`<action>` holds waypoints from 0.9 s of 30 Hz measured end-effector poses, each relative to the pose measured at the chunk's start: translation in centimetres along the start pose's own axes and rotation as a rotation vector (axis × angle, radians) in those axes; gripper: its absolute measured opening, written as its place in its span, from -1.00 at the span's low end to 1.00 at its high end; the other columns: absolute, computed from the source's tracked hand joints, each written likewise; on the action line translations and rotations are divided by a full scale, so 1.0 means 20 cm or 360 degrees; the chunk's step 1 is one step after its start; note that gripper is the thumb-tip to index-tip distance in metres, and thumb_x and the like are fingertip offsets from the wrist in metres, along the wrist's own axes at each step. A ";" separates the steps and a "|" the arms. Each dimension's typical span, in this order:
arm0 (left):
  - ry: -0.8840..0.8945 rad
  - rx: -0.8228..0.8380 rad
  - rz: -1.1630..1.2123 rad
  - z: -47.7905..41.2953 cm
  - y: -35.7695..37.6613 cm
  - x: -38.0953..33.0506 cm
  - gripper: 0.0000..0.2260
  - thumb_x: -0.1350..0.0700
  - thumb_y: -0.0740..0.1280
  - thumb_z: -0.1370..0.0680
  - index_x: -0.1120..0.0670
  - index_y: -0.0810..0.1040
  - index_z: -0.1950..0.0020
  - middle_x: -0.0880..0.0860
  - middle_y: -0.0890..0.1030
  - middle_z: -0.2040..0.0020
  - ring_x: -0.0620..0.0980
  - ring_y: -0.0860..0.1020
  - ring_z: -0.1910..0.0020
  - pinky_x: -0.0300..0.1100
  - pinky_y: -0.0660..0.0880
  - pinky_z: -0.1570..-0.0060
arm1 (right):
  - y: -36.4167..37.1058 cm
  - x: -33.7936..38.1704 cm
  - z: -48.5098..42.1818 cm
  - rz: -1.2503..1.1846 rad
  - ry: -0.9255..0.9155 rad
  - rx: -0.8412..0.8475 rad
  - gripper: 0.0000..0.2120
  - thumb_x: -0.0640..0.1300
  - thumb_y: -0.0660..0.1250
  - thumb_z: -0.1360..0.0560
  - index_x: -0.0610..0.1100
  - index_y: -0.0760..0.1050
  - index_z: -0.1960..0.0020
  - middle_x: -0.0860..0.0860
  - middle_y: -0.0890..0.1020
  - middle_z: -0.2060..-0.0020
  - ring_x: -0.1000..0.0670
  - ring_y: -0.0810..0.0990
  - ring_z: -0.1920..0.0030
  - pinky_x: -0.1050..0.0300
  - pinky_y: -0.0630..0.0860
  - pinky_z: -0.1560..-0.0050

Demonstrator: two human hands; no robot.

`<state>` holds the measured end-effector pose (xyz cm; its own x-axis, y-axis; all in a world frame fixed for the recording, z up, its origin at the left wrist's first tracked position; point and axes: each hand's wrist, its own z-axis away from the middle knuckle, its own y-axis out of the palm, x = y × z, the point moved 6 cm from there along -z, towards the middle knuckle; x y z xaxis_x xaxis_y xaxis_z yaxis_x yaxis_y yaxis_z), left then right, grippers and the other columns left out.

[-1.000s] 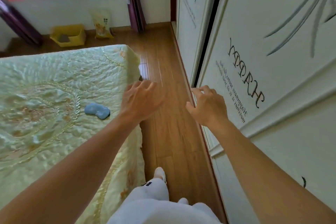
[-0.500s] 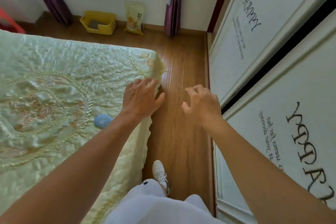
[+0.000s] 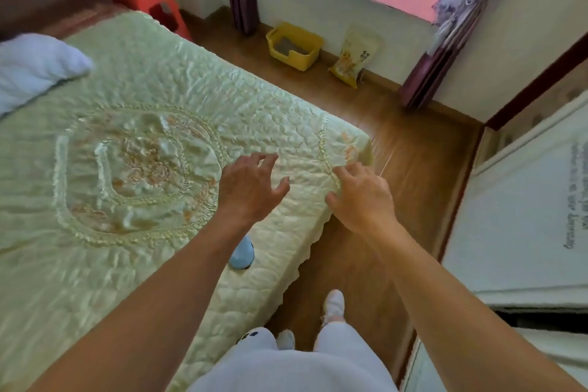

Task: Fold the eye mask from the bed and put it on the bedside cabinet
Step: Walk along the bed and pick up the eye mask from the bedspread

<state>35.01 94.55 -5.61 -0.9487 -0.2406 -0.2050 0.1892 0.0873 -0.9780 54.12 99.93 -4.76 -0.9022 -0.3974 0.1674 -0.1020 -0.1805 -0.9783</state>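
Note:
A small light-blue eye mask (image 3: 242, 254) lies on the pale green quilted bed (image 3: 136, 124), close to its near edge. My left forearm crosses over it and hides most of it. My left hand (image 3: 248, 188) hovers over the bedspread beyond the mask, fingers spread and empty. To the right, my right hand (image 3: 359, 197) is held above the bed's corner edge, fingers loosely spread, holding nothing. No bedside cabinet can be identified for sure.
A white pillow (image 3: 28, 67) lies at the bed's far left. A red plastic stool (image 3: 149, 0) stands beyond the bed. A yellow bin (image 3: 294, 46) and a yellow bag (image 3: 353, 64) sit by the far wall. White wardrobe doors (image 3: 521, 207) line the right; wooden floor (image 3: 410, 162) runs between.
The view has swung left over the bed. Both hands now hover over the bedspread instead of the floor, and the eye mask lies nearer, under my left forearm.

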 end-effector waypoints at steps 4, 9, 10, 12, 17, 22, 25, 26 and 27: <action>-0.0301 -0.0003 0.0018 -0.07 0.00 0.24 -0.48 -0.22 0.21 -0.54 0.02 0.44 -0.41 0.09 0.55 -0.35 0.15 0.51 -0.27 0.08 0.41 -0.19 | 0.09 0.16 -0.31 0.0033 -0.0265 0.0132 -0.49 0.16 0.24 -0.57 0.00 0.39 -0.47 -0.06 0.49 -0.43 -0.15 0.43 -0.43 -0.12 0.37 -0.38; -0.0727 0.0034 -0.0038 -0.06 0.01 0.52 -0.51 -0.18 0.23 -0.54 0.02 0.46 -0.39 0.09 0.53 -0.36 0.15 0.50 -0.26 0.05 0.42 -0.16 | 0.17 0.42 -0.63 0.0060 -0.0679 0.0290 -0.46 0.16 0.24 -0.58 -0.01 0.35 -0.50 -0.08 0.45 -0.47 -0.16 0.39 -0.46 -0.14 0.36 -0.41; -0.0812 0.0042 -0.0036 -0.04 0.02 0.56 -0.52 -0.18 0.23 -0.54 0.02 0.45 -0.39 0.09 0.52 -0.37 0.15 0.49 -0.27 0.05 0.42 -0.17 | 0.19 0.46 -0.68 0.0068 -0.0757 0.0309 -0.45 0.16 0.24 -0.58 -0.01 0.34 -0.51 -0.08 0.45 -0.48 -0.17 0.39 -0.47 -0.14 0.35 -0.41; -0.0965 0.0064 -0.0023 0.00 0.04 0.62 -0.53 -0.17 0.23 -0.54 0.03 0.45 -0.39 0.10 0.50 -0.40 0.15 0.48 -0.29 0.06 0.42 -0.19 | 0.21 0.55 -0.77 0.0088 -0.0906 0.0367 -0.44 0.16 0.24 -0.58 -0.01 0.33 -0.52 -0.08 0.44 -0.49 -0.17 0.39 -0.48 -0.15 0.35 -0.41; -0.1199 0.0039 0.0020 0.12 0.09 0.69 -0.59 -0.06 0.33 -0.51 0.06 0.53 -0.33 0.14 0.52 -0.38 0.18 0.49 -0.29 0.09 0.46 -0.18 | 0.32 0.72 -0.87 0.0205 -0.1237 0.0472 -0.44 0.15 0.25 -0.57 -0.02 0.34 -0.51 -0.08 0.44 -0.48 -0.17 0.36 -0.49 -0.14 0.33 -0.42; -0.1346 0.0077 0.0152 0.26 0.21 0.75 -0.58 0.03 0.34 -0.50 0.08 0.52 -0.36 0.15 0.52 -0.38 0.17 0.48 -0.32 0.11 0.47 -0.20 | 0.49 0.86 -0.84 0.0337 -0.1531 0.0567 -0.45 0.13 0.28 -0.56 -0.04 0.37 -0.50 -0.09 0.46 -0.46 -0.17 0.35 -0.50 -0.15 0.32 -0.43; -0.1397 0.0107 0.0191 0.33 0.31 0.80 -0.56 0.02 0.33 -0.51 0.09 0.50 -0.38 0.14 0.51 -0.40 0.17 0.48 -0.33 0.11 0.47 -0.22 | 0.61 0.95 -0.83 0.0397 -0.1660 0.0623 -0.46 0.13 0.27 -0.57 -0.04 0.38 -0.49 -0.08 0.45 -0.47 -0.17 0.34 -0.51 -0.15 0.30 -0.46; -0.1402 0.0135 0.0202 0.35 0.35 0.82 -0.56 0.02 0.33 -0.51 0.10 0.50 -0.38 0.14 0.50 -0.40 0.17 0.48 -0.33 0.11 0.47 -0.22 | 0.67 0.97 -0.83 0.0420 -0.1692 0.0652 -0.47 0.13 0.26 -0.57 -0.04 0.38 -0.49 -0.09 0.44 -0.48 -0.17 0.33 -0.51 -0.16 0.29 -0.47; -0.1410 0.0167 0.0212 0.36 0.41 0.84 -0.55 0.01 0.32 -0.51 0.10 0.49 -0.38 0.13 0.50 -0.40 0.16 0.48 -0.33 0.10 0.45 -0.23 | 0.73 0.98 -0.82 0.0442 -0.1719 0.0670 -0.47 0.12 0.25 -0.58 -0.04 0.37 -0.49 -0.09 0.44 -0.48 -0.17 0.32 -0.52 -0.15 0.28 -0.48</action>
<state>22.49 84.22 -17.26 -0.3828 -0.8952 -0.2280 0.3468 0.0895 -0.9337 27.99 104.28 -17.68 -0.0317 -0.9849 0.1700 0.3685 -0.1696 -0.9140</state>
